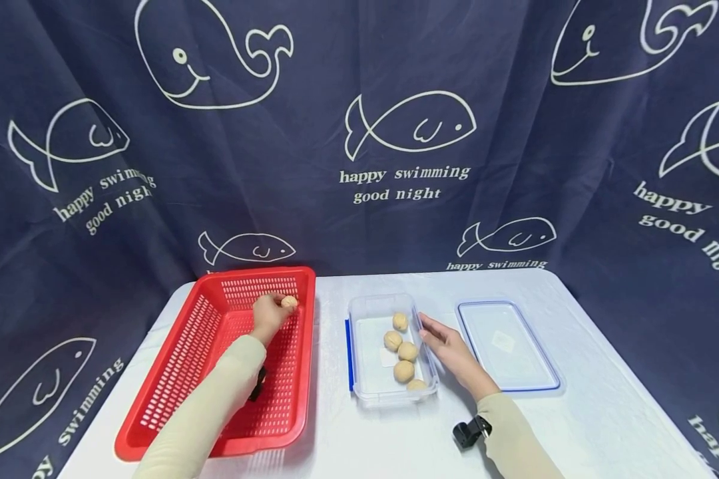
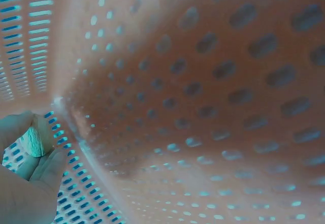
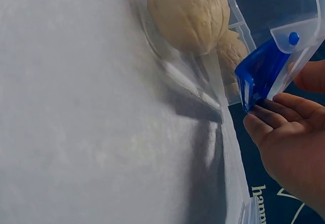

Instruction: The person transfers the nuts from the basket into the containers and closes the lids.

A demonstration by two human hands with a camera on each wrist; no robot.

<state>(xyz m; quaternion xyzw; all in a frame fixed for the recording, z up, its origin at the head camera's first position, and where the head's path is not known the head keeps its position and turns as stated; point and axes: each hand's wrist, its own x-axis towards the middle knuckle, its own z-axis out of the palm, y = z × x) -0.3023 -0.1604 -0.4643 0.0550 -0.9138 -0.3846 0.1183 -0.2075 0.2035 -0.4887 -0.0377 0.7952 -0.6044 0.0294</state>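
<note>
Though half hidden, walnut (image 1: 289, 302) pinched by left hand (image 1: 267, 317).

Head view is bright and even, soft shadows falling beside the red basket (image 1: 156, 392) on the tabletop (image 1: 605, 426), edges bowing outward. Left wrist view shows washed-out, teal-tinted, blurred mesh. Right wrist view is sharp on the walnut (image 3: 189, 13), with a blurry tabletop foreground.

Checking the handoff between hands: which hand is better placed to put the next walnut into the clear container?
Left hand, probably: it already holds a walnut over the red basket. The right hand rests against the clear container.
</note>
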